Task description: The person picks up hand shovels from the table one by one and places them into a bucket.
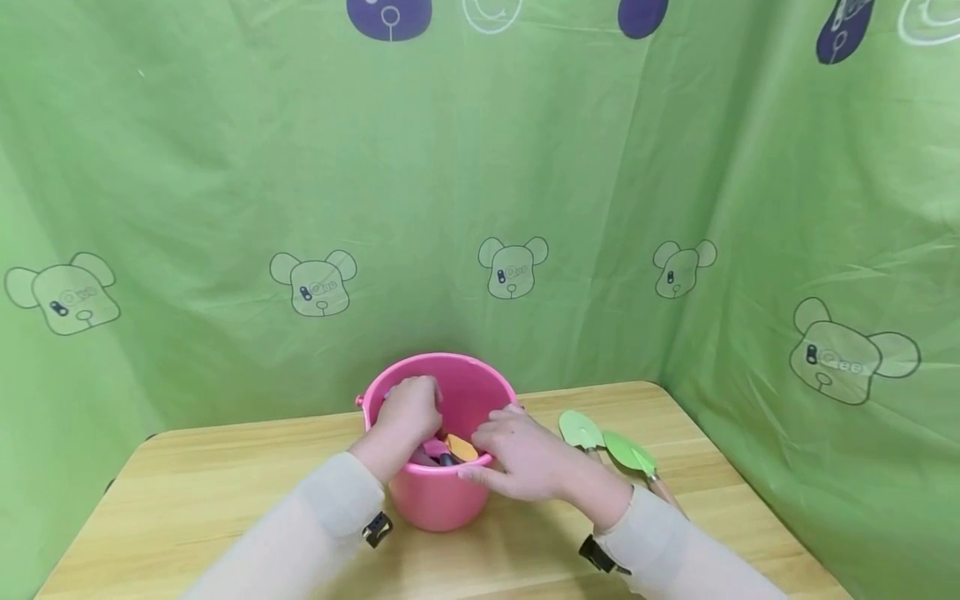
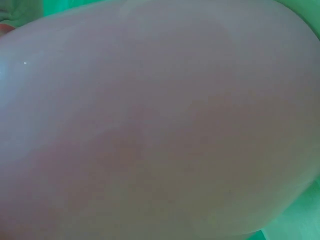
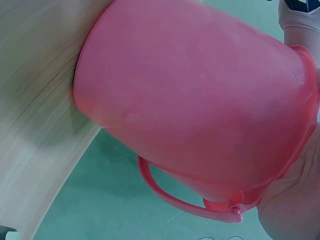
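Note:
A pink bucket [image 1: 438, 500] stands upright on the table. My left hand [image 1: 408, 412] reaches down inside it on the left, its fingertips hidden, so I cannot tell what it holds. Near it in the bucket show a yellow-orange piece [image 1: 461, 448], a pink piece [image 1: 435, 448] and a dark piece [image 1: 448, 459]. On the right, my right hand [image 1: 521, 450] grips the rim, thumb outside and fingers over the inner side. The right wrist view shows the bucket's outer wall and its pink carrying handle [image 3: 175, 201]. A blurred, pinkish surface fills the left wrist view.
Right of the bucket, two green toy shovels lie on the wooden table [image 1: 225, 483]: a pale one [image 1: 581, 429] and a brighter one [image 1: 630, 452], partly behind the right forearm. A green curtain [image 1: 420, 183] with bear faces hangs behind and beside the table.

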### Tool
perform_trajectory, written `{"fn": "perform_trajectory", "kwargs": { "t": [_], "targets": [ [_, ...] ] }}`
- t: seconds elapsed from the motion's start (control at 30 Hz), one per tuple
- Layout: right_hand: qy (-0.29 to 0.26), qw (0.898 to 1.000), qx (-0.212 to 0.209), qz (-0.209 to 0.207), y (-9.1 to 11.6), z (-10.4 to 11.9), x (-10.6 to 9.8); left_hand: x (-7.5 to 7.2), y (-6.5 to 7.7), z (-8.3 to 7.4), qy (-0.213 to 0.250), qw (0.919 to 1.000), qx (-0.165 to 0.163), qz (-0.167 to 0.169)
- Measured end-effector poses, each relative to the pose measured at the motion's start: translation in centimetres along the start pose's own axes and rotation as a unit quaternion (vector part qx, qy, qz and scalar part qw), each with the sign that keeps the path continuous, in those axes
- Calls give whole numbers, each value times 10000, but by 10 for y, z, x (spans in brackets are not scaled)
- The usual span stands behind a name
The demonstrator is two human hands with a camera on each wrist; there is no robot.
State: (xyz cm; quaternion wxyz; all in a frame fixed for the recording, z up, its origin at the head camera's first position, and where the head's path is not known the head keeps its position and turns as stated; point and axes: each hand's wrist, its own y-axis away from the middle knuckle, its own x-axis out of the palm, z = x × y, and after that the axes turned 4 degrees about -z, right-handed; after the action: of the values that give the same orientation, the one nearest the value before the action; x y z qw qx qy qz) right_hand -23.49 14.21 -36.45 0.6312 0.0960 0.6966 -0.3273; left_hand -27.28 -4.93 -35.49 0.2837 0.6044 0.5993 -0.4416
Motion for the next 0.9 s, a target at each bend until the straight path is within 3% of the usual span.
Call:
{"fn": "perform_trajectory", "kwargs": {
  "t": [0.17, 0.37, 0.63, 0.9],
  "targets": [
    [34, 10000, -29, -2, -1, 0, -2, 0, 1, -2, -506, 9985, 190, -97],
    [75, 9998, -129, -99, -1, 0, -2, 1, 1, -4, -1277, 9909, 417, -99],
    [73, 9999, -119, -92, -1, -1, -2, 4, 3, -5, -1935, 9779, 769, 178],
    [50, 9999, -68, -75, -1, 1, -2, 5, 8, -4, -2258, 9690, 937, 359]
  ]
}}
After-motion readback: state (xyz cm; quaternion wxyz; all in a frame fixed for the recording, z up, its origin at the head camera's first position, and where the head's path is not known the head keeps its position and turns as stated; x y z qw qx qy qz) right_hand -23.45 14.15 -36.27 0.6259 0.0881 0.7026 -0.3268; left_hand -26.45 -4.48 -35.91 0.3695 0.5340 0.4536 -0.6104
